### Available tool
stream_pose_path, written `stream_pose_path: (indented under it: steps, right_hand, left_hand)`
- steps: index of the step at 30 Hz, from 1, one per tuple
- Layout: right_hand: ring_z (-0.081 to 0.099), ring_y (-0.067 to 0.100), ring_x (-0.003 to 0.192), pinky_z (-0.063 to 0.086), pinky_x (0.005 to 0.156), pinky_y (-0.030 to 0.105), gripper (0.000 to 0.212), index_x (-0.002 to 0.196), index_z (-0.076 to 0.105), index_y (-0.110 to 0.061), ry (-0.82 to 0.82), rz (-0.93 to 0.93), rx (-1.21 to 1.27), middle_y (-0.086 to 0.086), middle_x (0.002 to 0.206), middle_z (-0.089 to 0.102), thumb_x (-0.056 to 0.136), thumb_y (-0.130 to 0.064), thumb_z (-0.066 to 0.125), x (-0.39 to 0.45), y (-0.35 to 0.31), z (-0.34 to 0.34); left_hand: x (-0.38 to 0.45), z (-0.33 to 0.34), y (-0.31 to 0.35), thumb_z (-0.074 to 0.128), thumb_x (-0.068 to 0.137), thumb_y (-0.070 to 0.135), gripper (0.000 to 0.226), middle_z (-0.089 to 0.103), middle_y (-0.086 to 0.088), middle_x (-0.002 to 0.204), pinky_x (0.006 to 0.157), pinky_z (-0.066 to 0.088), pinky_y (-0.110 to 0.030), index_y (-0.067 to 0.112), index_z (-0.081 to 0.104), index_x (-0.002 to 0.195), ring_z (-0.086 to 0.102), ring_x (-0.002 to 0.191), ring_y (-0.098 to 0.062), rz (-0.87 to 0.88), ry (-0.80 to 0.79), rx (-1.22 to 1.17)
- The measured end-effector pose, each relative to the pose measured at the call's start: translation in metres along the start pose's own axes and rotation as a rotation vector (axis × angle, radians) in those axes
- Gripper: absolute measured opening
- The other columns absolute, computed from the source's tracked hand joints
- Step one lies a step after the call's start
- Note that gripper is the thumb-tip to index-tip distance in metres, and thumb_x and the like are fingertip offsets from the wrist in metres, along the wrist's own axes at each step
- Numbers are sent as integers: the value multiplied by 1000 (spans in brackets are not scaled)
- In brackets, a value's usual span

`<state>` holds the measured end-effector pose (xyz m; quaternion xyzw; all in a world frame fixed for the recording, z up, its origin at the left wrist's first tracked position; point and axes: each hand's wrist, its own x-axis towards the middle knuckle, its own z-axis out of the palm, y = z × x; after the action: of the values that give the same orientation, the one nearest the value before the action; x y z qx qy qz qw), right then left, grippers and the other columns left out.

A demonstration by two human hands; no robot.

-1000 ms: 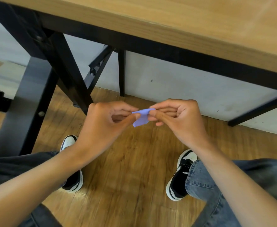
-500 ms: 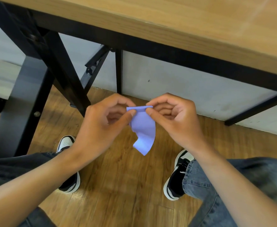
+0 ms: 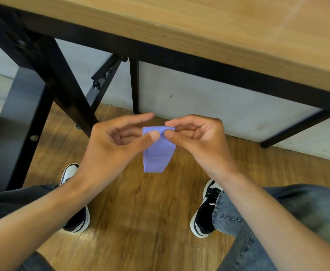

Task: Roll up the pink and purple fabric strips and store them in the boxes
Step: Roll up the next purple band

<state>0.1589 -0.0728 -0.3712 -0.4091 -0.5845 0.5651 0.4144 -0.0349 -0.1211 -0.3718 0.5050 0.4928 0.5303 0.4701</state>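
Centre of frame: short purple fabric strip [image 3: 158, 151] hangs below the table edge, above the floor, held by both hands at its top edge, which is folded or rolled over. Lower end hangs free, cut at a slant, w/ a faint stitched line across it.

Left hand [image 3: 113, 145], centre-left: thumb pressed on the strip's top left corner, pinching it against fingers behind; index finger stretched out straight above the strip, other fingers loosely curled.

Right hand [image 3: 197, 137], centre-right: thumb and index fingertip pinch the top right corner; remaining fingers curled in toward the palm. Thumbs of the 2 hands sit just beside each other on the strip.

Top of frame: light wooden tabletop [image 3: 228, 30] w/ black metal frame [image 3: 66, 89], legs and braces running down upper left. Behind, grey-white wall [image 3: 209, 108]. Below, brown wood-plank floor [image 3: 140, 222].

Lower frame: person's forearms come in from both bottom corners; blue denim jeans [image 3: 277, 218] on both legs. Black-and-white sneakers, left shoe [image 3: 76, 222] mostly hidden under the left forearm, right shoe [image 3: 205, 214] lower right of centre. Boxes not in view.
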Motion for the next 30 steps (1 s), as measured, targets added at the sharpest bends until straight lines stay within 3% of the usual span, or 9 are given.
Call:
stream_pose_path:
  steps: [3,6,9,12,17,22,25,30]
  right_hand:
    - [77,23,91,61,83,36,23,99,77,-18,-32,5,-7,5,95,80,84,-1,79,-1,0,0]
    - [77,22,89,63,82,40,24,107,76,-17,-42,68,-44,7,94,79,84,-11,80,-1,1,0]
    - [77,19,85,61,77,33,12,97,77,-14,-22,46,-61,5,89,79,86,-10,79,0,2,0]
    - [77,21,86,60,77,32,16,93,77,-17,-8,-4,-56,3,90,79,83,-5,81,0,2,0]
    - [77,18,88,60,79,28,19,99,77,-17,-19,12,-39,2,93,80,83,-9,81,-1,1,2]
    - [77,20,87,62,78,33,18,95,77,-15,-15,-23,-59,3,92,80,82,-3,81,-1,1,0]
    - [77,18,88,61,77,29,22,99,76,-16,-35,-33,-47,2,94,80,80,-5,82,-2,1,2]
    - [77,18,88,61,79,30,17,99,77,-15,-30,1,-85,2,93,80,84,-8,80,0,1,0]
  left_hand:
    - [1,-1,-1,73,84,16,20,80,-1,92,72,64,-31,12,77,103,78,85,-20,-4,27,23]
    - [0,-2,0,75,83,10,23,80,3,95,74,61,-24,12,76,106,77,88,-17,47,14,69]
    - [0,-2,-2,76,81,9,28,79,2,98,77,62,-26,13,75,108,77,91,-16,23,-20,60]
    - [0,1,-2,74,82,12,25,80,-3,94,72,63,-29,11,75,107,78,89,-20,-64,-30,-41]
    - [1,0,-1,77,79,6,24,80,1,92,72,60,-21,10,75,103,78,85,-16,14,24,41]
    - [0,1,-3,73,82,15,28,80,-6,92,75,64,-33,13,73,111,78,87,-21,-96,-18,-57]
    - [0,-1,-4,72,86,11,21,80,-5,93,74,63,-32,8,75,107,78,87,-22,-37,-21,10]
    - [0,-2,-4,75,82,7,28,79,-1,101,77,62,-26,8,73,110,77,94,-18,15,-34,22]
